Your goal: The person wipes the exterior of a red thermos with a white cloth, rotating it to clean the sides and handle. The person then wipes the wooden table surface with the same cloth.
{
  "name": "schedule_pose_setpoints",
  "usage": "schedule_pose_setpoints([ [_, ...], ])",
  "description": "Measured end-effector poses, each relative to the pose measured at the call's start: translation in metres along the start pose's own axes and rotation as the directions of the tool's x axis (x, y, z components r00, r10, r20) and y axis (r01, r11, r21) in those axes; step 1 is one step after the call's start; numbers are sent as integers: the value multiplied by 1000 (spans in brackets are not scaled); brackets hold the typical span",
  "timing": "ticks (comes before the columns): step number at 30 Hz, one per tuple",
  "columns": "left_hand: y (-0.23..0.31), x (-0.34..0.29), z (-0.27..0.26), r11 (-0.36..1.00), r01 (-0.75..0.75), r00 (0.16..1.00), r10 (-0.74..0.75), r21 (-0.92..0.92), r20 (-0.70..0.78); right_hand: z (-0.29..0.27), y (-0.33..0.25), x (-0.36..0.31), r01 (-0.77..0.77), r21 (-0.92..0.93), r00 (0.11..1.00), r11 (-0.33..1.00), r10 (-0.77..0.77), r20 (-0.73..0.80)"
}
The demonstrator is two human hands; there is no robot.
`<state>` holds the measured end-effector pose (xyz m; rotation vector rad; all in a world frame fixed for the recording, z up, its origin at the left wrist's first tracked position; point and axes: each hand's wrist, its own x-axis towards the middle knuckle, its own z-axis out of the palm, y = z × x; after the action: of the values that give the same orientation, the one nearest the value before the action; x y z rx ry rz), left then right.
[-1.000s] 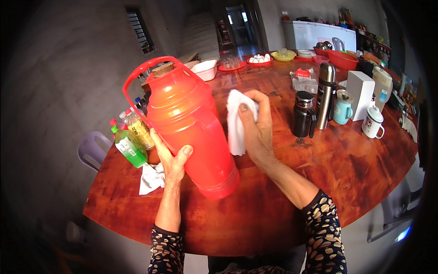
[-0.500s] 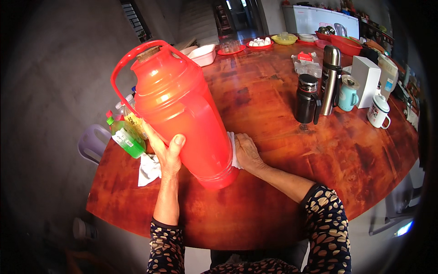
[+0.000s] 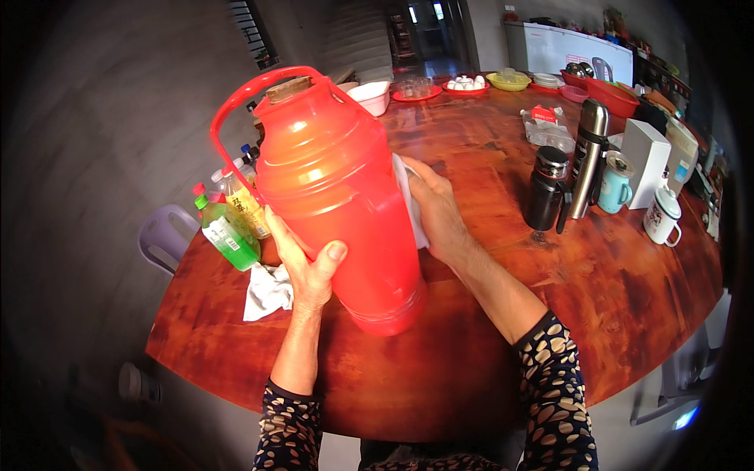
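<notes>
A large red thermos flask (image 3: 338, 204) with a cork stopper (image 3: 288, 89) and a looped carrying handle leans to the left above the table. My left hand (image 3: 308, 267) grips its left side, thumb across the front. On the flask's right side, my right hand (image 3: 437, 208) presses a white cloth (image 3: 414, 206) against the wall; some of its fingers are hidden behind the flask. A second white cloth (image 3: 269, 291) lies crumpled on the table beside my left wrist.
Drink bottles (image 3: 228, 234) stand at the table's left edge. To the right are a black lidded mug (image 3: 544, 192), a steel vacuum flask (image 3: 589, 157), a turquoise cup (image 3: 613, 188), a white box (image 3: 646, 161) and a white enamel mug (image 3: 662, 217). Trays and basins line the far edge (image 3: 418, 93).
My right hand has slid up the flask's side with the cloth, from near the base to about mid-height. My left hand keeps its grip. The whole view has shifted slightly.
</notes>
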<state>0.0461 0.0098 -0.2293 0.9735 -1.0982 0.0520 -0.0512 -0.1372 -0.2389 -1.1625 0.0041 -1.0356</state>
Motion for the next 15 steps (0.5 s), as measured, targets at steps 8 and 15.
schedule_pose_setpoints([
  [8, 4, -1, -4, 1000, 23, 1000, -23, -2, -12, 11, 13, 42, -459, 128, 871, 879, 417, 260],
  [15, 0, -1, 2, 997, 32, 999, -32, -69, 6, -19, 72, 53, -486, -12, 746, 874, 422, 515],
])
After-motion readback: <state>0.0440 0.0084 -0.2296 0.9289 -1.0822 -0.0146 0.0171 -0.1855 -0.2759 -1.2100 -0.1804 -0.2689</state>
